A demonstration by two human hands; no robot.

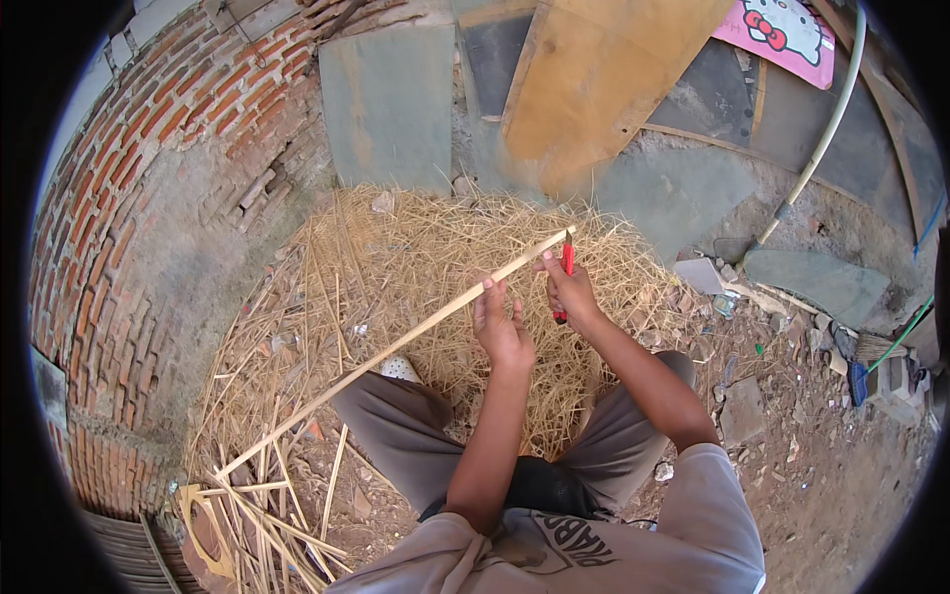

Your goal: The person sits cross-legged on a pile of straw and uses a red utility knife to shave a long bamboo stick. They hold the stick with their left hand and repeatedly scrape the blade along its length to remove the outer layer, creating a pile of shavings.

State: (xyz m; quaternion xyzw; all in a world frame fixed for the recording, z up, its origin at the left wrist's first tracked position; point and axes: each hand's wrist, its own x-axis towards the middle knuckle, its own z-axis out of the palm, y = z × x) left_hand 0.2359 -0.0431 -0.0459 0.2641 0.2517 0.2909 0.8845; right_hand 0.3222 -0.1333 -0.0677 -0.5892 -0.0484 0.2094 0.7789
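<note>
A long, pale bamboo strip (401, 340) slants from the lower left up to the middle of the view. My left hand (502, 325) is closed on it near its upper end, thumb and fingers pinching it. In my right hand (571, 290) is a red utility knife (567, 259), its dark blade pointing up beside the strip's far tip. The right thumb and a finger are at the strip's edge, close to the tip. Whether the blade touches the strip I cannot tell.
Thin shavings (426, 238) cover the ground before me. More strips (272, 525) lie at lower left, near a brick wall (109, 297). Boards (604, 79) lean at the back. A pale hose (821, 148) bends down at right, above rubble (742, 406).
</note>
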